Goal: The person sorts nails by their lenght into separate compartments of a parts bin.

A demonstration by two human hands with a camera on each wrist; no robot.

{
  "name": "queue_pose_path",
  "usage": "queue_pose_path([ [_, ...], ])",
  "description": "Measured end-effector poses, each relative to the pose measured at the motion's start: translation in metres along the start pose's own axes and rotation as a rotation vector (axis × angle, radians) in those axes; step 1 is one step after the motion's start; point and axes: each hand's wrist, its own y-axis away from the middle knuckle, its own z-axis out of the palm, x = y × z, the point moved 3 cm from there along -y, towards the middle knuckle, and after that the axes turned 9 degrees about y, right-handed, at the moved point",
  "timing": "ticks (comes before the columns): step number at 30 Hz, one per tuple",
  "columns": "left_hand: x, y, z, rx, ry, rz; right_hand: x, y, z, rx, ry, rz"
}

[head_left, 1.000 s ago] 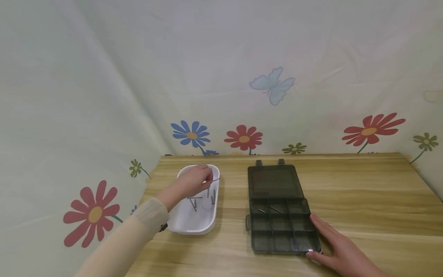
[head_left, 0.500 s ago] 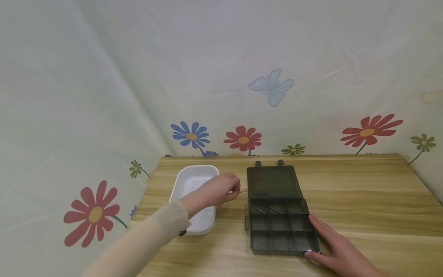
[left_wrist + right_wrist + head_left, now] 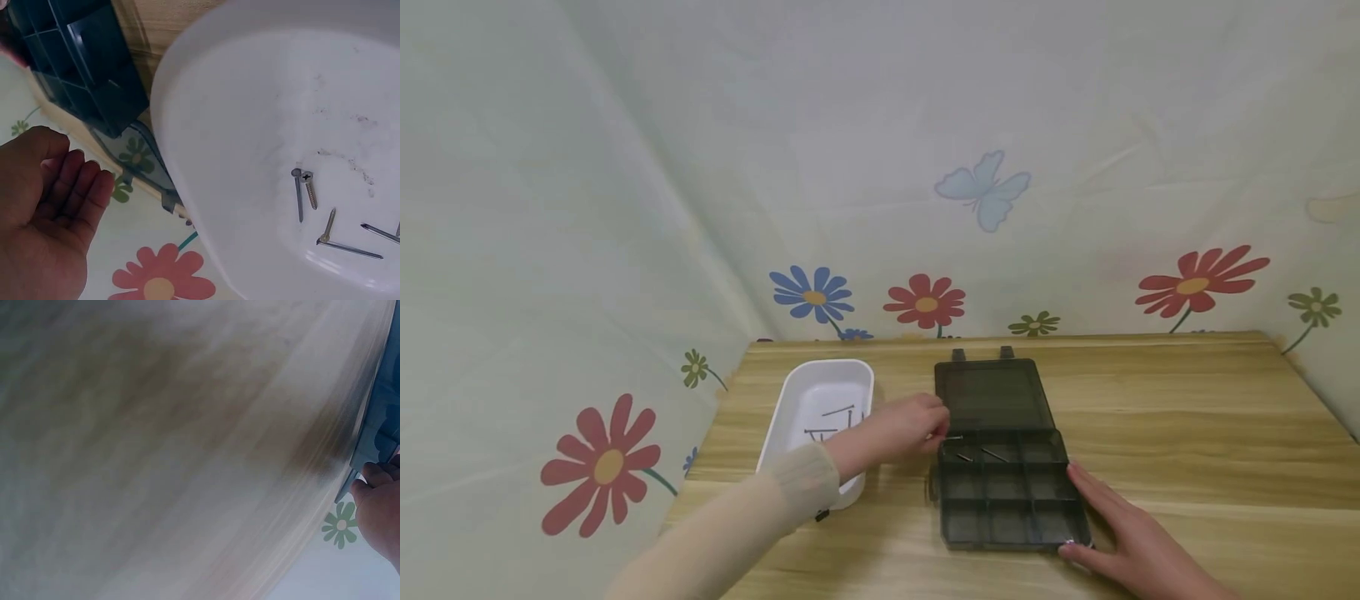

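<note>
At the left rim of a dark see-through compartment box (image 3: 1011,504), my left hand (image 3: 910,427) pinches a small screw (image 3: 956,437) that sticks out rightward over the back-left compartment. In the left wrist view the same hand's curled fingers (image 3: 75,187) hide what they hold. My right hand (image 3: 1135,533) rests against the box's front-right corner, thumb at the front edge and straight fingers along the right side. Two thin metal pieces (image 3: 995,455) lie in the back row of compartments. A white tray (image 3: 206,125) holds several nails and screws (image 3: 309,187), partly behind my left forearm.
The box's lid (image 3: 996,396) lies folded back, its two latches toward the far edge of the wooden table (image 3: 1187,400). Behind stands a pale curtain (image 3: 865,167) printed with flowers and a butterfly. A left-side latch (image 3: 933,483) juts from the box.
My left hand has left the white tray with the screw and moved right to the box's left rim. My right hand stays at the box's corner.
</note>
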Motion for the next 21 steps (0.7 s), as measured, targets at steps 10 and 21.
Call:
queue_pose_path([
  [10,0.004,-0.005,0.01,-0.028,-0.048,0.002,0.0,-0.001,0.0,-0.017,-0.021,-0.002],
  [21,-0.008,0.002,0.004,-0.021,0.054,-0.021,0.0,-0.002,-0.001,-0.039,-0.026,0.015],
])
